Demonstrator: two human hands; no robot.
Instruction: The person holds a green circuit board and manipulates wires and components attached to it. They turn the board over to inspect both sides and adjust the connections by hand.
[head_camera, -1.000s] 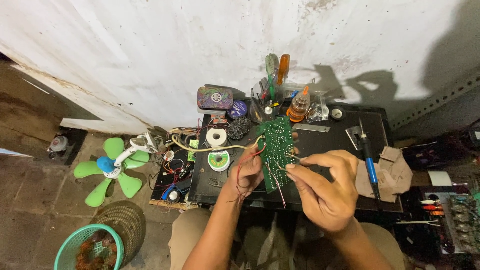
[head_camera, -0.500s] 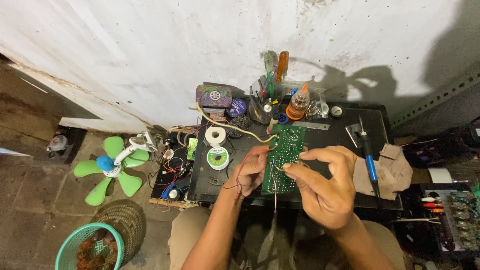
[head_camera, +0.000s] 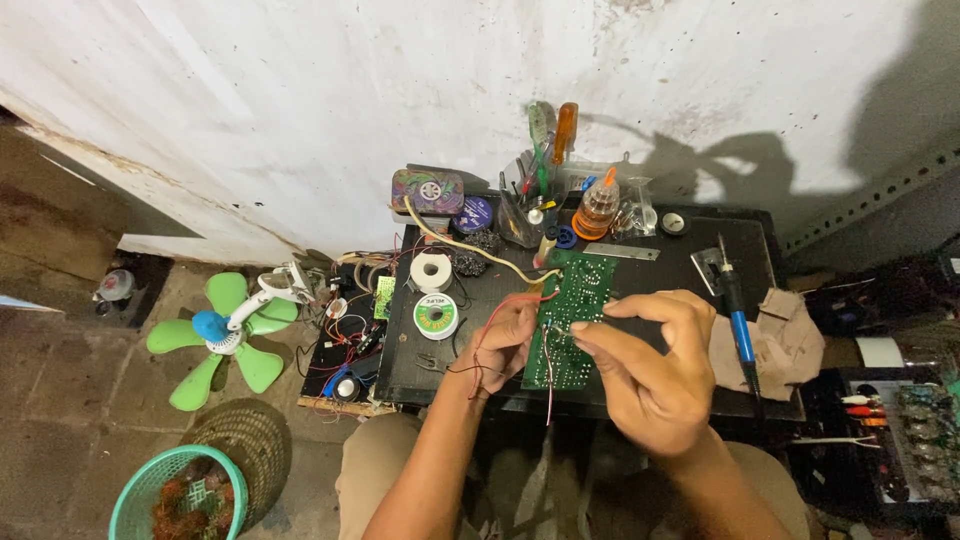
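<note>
Overhead, a person seated at a small black work table (head_camera: 700, 250) held a green circuit board (head_camera: 572, 318) up on edge between both hands; the left hand (head_camera: 508, 340) was closed on the board's left edge, its fingers curled round the back, while the right hand (head_camera: 650, 375) pinched the right side between thumb and fingertips; thin red wires (head_camera: 500, 305) trailed from the board across the left wrist; a cream cable (head_camera: 455, 243) ran from the board's top towards a patterned tin (head_camera: 427, 190) by the white wall; two spools of solder (head_camera: 434, 295) lay just left of the hands; a blue-handled soldering iron (head_camera: 738, 325) rested on the table to the right, beside a crumpled cloth (head_camera: 790, 335); a green fan blade (head_camera: 222, 330) and a teal basket (head_camera: 180, 495) stood on the floor, well apart from the table.
</note>
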